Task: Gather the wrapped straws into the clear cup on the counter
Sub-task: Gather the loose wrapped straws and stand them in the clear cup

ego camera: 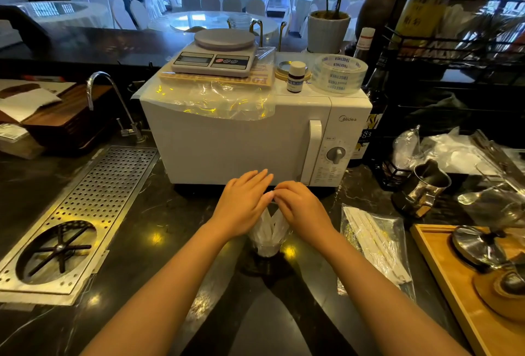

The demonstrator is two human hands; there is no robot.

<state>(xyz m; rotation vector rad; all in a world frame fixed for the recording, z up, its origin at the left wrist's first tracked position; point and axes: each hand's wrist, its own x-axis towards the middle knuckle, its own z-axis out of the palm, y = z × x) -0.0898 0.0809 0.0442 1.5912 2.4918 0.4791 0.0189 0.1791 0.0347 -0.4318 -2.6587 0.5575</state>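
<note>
A clear cup [267,247] stands on the dark counter in front of the microwave, with several white wrapped straws [270,227] upright inside it. My left hand [244,202] and my right hand [298,205] hover palm-down over the tops of the straws, fingertips touching each other above the cup. The upper ends of the straws are hidden under both hands, so I cannot tell whether the fingers pinch them. A clear plastic bag of more wrapped straws [375,245] lies flat on the counter to the right of the cup.
A white microwave [241,139] stands right behind the cup, with a scale, a tape roll and a small bottle on top. A perforated metal drain tray [85,213] lies at the left. A steel pitcher [423,188] and a wooden tray [454,284] sit at the right.
</note>
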